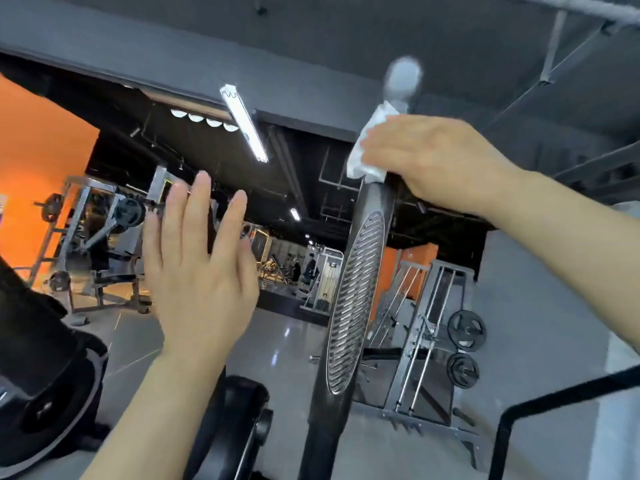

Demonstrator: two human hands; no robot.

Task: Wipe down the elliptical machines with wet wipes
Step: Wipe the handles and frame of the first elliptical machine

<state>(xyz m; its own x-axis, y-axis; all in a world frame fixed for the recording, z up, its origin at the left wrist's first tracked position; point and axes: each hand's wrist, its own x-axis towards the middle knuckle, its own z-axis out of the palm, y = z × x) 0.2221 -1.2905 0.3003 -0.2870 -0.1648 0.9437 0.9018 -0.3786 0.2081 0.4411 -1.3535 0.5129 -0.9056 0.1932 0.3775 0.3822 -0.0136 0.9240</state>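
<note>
Gym equipment fills the frame from the left: a dark elliptical housing (45, 393) low at the edge, with weight racks (104, 244) on the floor behind. Next comes the left hand (197, 271), raised in mid-air with fingers straight and spread, holding nothing and touching nothing. Right of it rises the elliptical's moving handle (349, 327), a dark bar with a ribbed metal grip plate and a grey knob (404, 76) on top. The right hand (433, 161) presses a white wet wipe (367, 150) around the handle's upper part, just below the knob, fingers wrapped over the cloth. Judging by that position, wiping is underway near the top of this handle; the ribbed grip below and the housing look still to be done, though cleanliness cannot be told.
</note>
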